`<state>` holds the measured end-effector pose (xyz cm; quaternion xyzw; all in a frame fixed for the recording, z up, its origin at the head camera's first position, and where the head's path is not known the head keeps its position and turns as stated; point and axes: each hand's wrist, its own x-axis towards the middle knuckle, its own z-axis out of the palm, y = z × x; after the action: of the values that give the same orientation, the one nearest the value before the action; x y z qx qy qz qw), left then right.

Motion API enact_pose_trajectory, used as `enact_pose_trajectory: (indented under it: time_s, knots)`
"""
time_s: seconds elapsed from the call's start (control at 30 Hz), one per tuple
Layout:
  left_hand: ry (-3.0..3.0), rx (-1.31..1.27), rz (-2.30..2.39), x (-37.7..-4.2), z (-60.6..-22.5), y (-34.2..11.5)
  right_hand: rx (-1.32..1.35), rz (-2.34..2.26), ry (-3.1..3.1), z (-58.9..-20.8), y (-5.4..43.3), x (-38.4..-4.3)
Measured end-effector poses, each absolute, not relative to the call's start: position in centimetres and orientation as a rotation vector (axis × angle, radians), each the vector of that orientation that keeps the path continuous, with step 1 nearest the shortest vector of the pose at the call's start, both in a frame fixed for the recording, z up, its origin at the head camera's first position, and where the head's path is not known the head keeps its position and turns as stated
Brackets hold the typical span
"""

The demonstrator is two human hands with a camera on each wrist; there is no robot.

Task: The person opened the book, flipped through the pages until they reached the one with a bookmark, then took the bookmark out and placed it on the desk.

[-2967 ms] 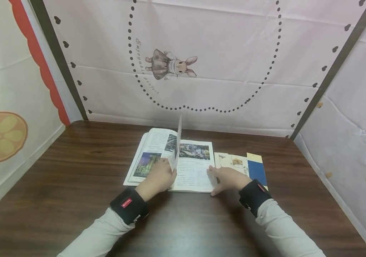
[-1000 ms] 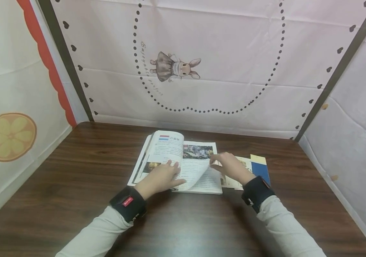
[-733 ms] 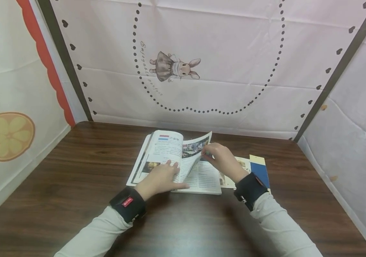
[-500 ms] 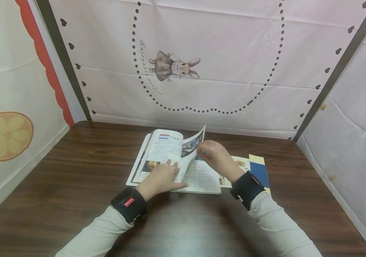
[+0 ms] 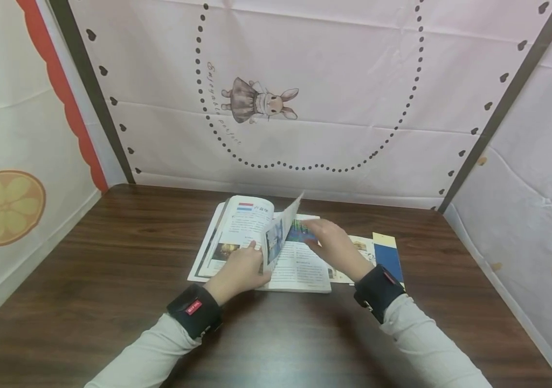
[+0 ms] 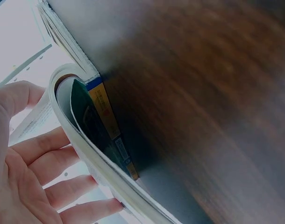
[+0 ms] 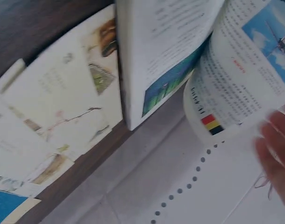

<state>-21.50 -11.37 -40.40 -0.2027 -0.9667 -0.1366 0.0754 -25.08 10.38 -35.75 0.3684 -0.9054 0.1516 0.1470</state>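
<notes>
An open book lies on the table, with text and colour photos on its pages. One page stands raised from the middle and leans left. My left hand rests on the left-hand pages, its thumb side at the foot of the raised page. In the left wrist view, the fingers of this hand lie extended against the curved pages. My right hand is over the right-hand page, its fingers loosely bent and apart from the raised page in the head view. The right wrist view shows this page curving beside the blurred hand.
Cream illustrated booklets or cards lie right of the book, partly behind my right hand. A blue piece with a pale yellow edge lies beyond them. A printed cloth wall rises behind the dark wooden table.
My right hand has pinched the page's edge, lifted it and carried it left, then let go. The page now stands against my left hand, which earlier lay flatter on the left side.
</notes>
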Motion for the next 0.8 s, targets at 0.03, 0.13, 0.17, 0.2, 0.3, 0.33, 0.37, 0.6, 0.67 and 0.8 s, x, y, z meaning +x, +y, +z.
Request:
enact_pose_trajectory:
  time_s: [0.03,0.13,0.17,0.2,0.3,0.33,0.37,0.6,0.67,0.8]
  knots:
    - [-2.899,-0.601,-0.420,-21.5,-40.4,-11.4,1.045,0.394,-2.696,-36.0,10.6,-25.0]
    - [-2.898,-0.591,-0.451,-21.5,-40.5,-11.4,1.023,0.216,-2.931,-36.8,11.0,-25.0]
    - [-2.897,-0.591,-0.457,-21.5,-40.5,-11.4,1.026,0.169,-2.983,-37.1,11.1,-25.0]
    - [-2.899,-0.592,-0.457,-21.5,-40.5,-11.4,1.031,0.134,-3.015,-37.3,11.1,-25.0]
    - [-2.898,-0.594,-0.454,-21.5,-40.5,-11.4,1.042,0.118,-3.060,-37.7,11.4,-24.7]
    - [-2.896,-0.595,-0.453,-21.5,-40.5,-11.4,1.058,0.135,-3.064,-37.9,11.5,-24.7]
    - [-2.893,-0.595,-0.452,-21.5,-40.5,-11.4,1.085,0.151,-3.070,-38.0,11.7,-24.6]
    - [-2.888,-0.543,-0.419,-21.5,-40.5,-11.3,1.133,0.150,-3.177,-38.9,12.1,-24.4]
    - [-2.882,-0.523,-0.406,-21.5,-40.4,-11.3,1.094,0.164,-3.197,-39.1,12.0,-24.3]
    - [-2.926,-0.436,-0.499,-21.6,-40.5,-11.5,1.132,0.142,-3.145,-39.3,12.0,-24.2]
